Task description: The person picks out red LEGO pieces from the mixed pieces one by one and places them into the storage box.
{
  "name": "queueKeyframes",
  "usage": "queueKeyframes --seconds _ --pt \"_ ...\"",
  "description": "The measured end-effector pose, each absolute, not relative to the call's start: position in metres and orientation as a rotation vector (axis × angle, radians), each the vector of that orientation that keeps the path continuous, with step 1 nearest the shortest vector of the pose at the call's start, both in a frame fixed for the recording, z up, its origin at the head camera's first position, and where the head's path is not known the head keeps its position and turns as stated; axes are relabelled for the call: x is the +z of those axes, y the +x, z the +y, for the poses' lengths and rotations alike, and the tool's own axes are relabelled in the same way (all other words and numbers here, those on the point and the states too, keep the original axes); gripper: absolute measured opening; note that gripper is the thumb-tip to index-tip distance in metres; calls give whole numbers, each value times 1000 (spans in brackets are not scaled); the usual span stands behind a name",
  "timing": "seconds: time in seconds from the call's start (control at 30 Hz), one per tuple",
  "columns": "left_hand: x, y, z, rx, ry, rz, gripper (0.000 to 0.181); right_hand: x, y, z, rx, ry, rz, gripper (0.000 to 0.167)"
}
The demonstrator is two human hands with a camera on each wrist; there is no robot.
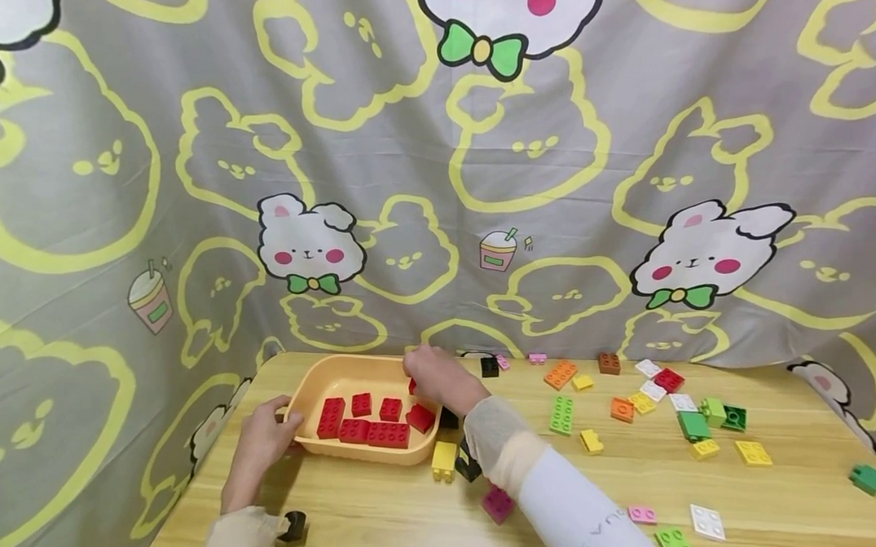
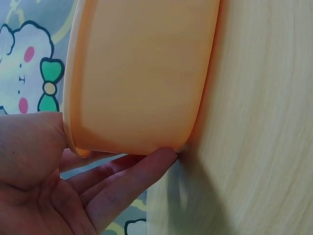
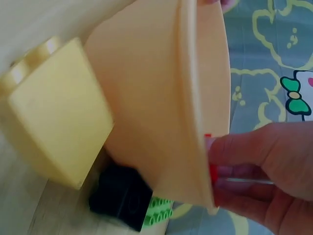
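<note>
A shallow orange plastic tub [image 1: 362, 451] stands at the left part of the table, with several red toy bricks [image 1: 389, 434] inside. My left hand [image 1: 266, 429] holds the tub by its left end; in the left wrist view its fingers [image 2: 132, 183] lie along the outside wall. At the back right corner of the tub, my right hand [image 1: 444, 376] pinches a red brick [image 3: 213, 172] just inside the rim. The hand partly hides that brick. Outside the right wall sit a yellow brick [image 3: 63, 117] and a black brick [image 3: 122, 196].
Loose bricks in many colours lie across the right side of the table [image 1: 582, 508], among them a lime one [image 1: 561, 415] and a magenta one [image 1: 497, 504]. A black piece [image 1: 293, 526] lies by my left wrist. A patterned curtain [image 1: 412, 183] hangs behind.
</note>
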State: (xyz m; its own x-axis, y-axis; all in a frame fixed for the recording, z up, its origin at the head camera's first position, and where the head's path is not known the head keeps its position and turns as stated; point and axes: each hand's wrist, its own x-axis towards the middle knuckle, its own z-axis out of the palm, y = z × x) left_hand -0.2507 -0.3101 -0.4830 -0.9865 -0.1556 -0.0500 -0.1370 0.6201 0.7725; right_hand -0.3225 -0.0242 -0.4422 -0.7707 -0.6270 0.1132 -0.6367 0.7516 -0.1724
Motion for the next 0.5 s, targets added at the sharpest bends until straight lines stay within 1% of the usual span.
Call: queueKeyframes --seconds 0.1,0.37,0.5 --pt "-483 -251 -311 -1343 250 -2805 37 -444 -324 -30 216 1041 -2891 20" --pt "-484 -250 -310 -1343 259 -2798 38 -463 -327 -46 -113 1035 -2784 15" --pt "-481 -250 -309 -1348 251 -2790 37 -469 -328 -51 -101 1019 -2801 18"
